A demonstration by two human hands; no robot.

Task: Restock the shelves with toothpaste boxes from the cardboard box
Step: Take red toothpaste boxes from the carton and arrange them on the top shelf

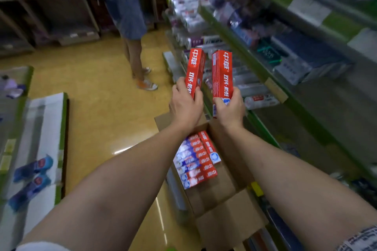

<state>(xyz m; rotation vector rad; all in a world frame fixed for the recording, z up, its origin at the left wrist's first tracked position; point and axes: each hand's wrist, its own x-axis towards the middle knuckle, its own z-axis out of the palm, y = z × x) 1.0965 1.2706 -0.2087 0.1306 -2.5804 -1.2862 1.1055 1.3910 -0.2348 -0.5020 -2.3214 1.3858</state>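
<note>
On my far left a low shelf [51, 128] carries a couple of blue pouches [33, 166], nothing to do with my job. Farther along, another person [130, 26] stands on the yellow floor [91, 87] up the aisle. My left grip [184, 106] is curled round the lower end of one red toothpaste box [195, 69], held upright above the carton. Just beside it my right grip [230, 106] wraps the foot of a second box [221, 79], also upright, the two near each other but apart. Below my wrists the cardboard carton [224, 185] sits open on the floor against the shelving, with a row of red boxes [195, 165] lying in its far end and bare cardboard showing in the near part, so I judge a fair share is already out. To the right the shelves [271, 89] hold blurred stock of other toothpaste, with open room on the nearer stretch. Neither box in my hands is placed yet; those two and the row in the carton are what is left.
</note>
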